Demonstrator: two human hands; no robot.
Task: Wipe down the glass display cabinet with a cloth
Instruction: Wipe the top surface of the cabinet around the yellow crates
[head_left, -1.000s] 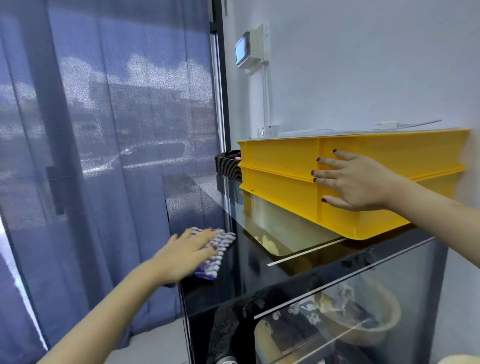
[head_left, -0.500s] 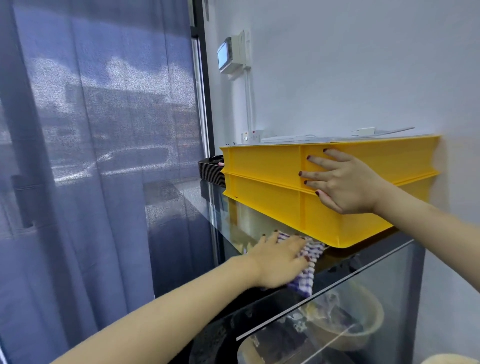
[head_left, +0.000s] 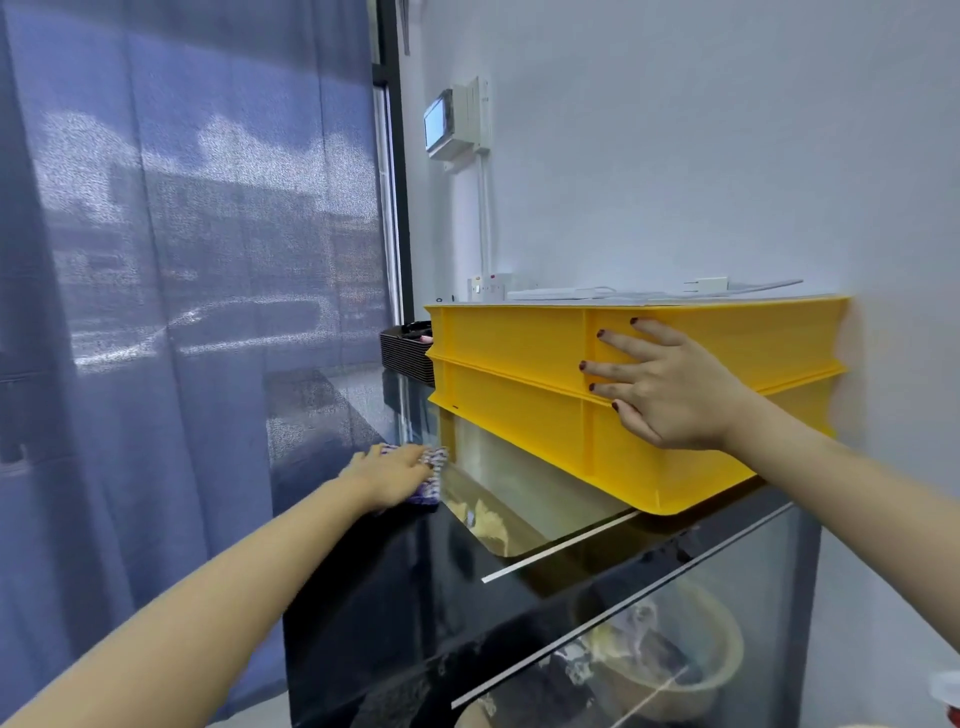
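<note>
The glass display cabinet (head_left: 374, 597) has a dark, reflective top and glass walls. My left hand (head_left: 387, 475) lies flat on a blue-and-white checked cloth (head_left: 432, 470) and presses it onto the cabinet top, near its left edge, a little left of the yellow crate. My right hand (head_left: 660, 387) rests with spread, straight fingers against the front side of the yellow crate (head_left: 509, 364), which stands on the cabinet top by the wall.
A blue curtain (head_left: 156, 312) hangs close on the left. A black slatted box (head_left: 408, 351) sits behind the crate. A white wall with a small panel (head_left: 444, 124) and sockets is at the right. A bowl (head_left: 691, 649) shows inside the cabinet.
My left hand slid the cloth right to the crate's near corner, then back left and farther along the cabinet top. My right hand stayed on the crate.
</note>
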